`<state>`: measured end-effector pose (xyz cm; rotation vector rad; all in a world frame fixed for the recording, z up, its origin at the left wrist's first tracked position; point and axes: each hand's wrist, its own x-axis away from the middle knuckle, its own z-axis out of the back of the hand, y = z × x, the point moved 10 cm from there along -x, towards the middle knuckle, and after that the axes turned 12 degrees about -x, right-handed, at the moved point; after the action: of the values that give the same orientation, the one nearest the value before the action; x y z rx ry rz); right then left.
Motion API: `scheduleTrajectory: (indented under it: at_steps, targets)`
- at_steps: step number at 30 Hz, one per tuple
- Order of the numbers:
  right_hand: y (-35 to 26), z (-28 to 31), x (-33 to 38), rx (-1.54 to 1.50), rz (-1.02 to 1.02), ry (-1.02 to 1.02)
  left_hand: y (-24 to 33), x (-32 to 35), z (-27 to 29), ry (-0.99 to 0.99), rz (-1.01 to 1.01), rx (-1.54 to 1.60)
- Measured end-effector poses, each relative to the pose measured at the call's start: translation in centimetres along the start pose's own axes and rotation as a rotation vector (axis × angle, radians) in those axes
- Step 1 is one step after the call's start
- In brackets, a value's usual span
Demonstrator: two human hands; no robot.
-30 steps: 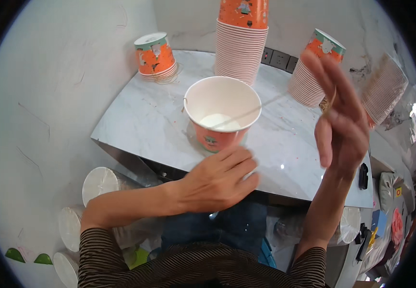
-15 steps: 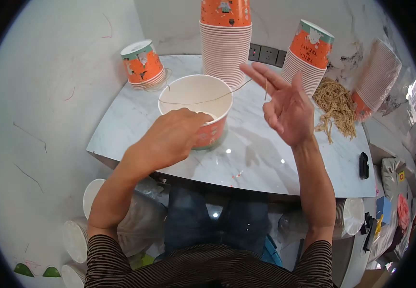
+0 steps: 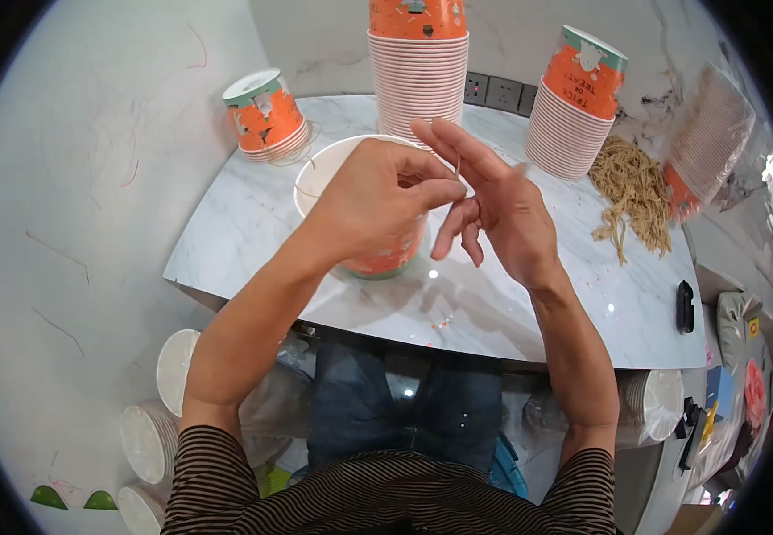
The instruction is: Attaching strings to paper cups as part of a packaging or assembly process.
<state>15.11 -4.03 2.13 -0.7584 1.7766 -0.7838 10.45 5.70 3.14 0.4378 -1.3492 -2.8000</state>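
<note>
An orange and green paper bucket (image 3: 382, 261), white inside, stands upright on the table, partly hidden behind my left hand (image 3: 368, 196). That hand reaches over its rim, thumb and forefinger pinched on a thin string (image 3: 458, 168). Close beside the pinch is my right hand (image 3: 516, 218), palm turned inward and fingers spread. The string passes by its outstretched fingers; whether it loops round them I cannot tell. Another piece of the string shows at the bucket's left inner wall.
Inverted bucket stacks stand at back left (image 3: 266, 116), centre (image 3: 417, 80) and right (image 3: 574, 102). Tan strings (image 3: 632, 192) lie heaped near a plastic-wrapped stack (image 3: 712, 143). A small black object (image 3: 685, 308) sits at the marbled table's (image 3: 484, 312) right edge. More wrapped stacks are below the left side.
My left hand has risen from the bucket's front rim and moved right to meet the right hand. The right hand has shifted slightly left and turned inward.
</note>
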Motion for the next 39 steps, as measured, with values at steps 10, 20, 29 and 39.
scheduleTrajectory:
  at_steps: [10, 20, 29, 39]
  targets:
    - [-1.2, 2.1, 0.3, 0.707, 0.052, 0.125, 2.1, 1.7, 2.2, -0.04, -0.191, -0.451]
    - [-4.0, 7.3, 3.1, 0.831, 0.306, 0.611, -0.7, 4.0, 0.4, 0.078, -0.067, -0.433]
    - [-1.5, 14.4, 5.4, -0.135, 0.13, 0.806, -1.5, 5.5, 1.7, -0.085, -0.102, -0.563]
    - [-1.6, 6.1, 5.4, 0.683, 0.135, 0.56, -2.2, 3.9, 1.2, -0.085, -0.02, -0.51]
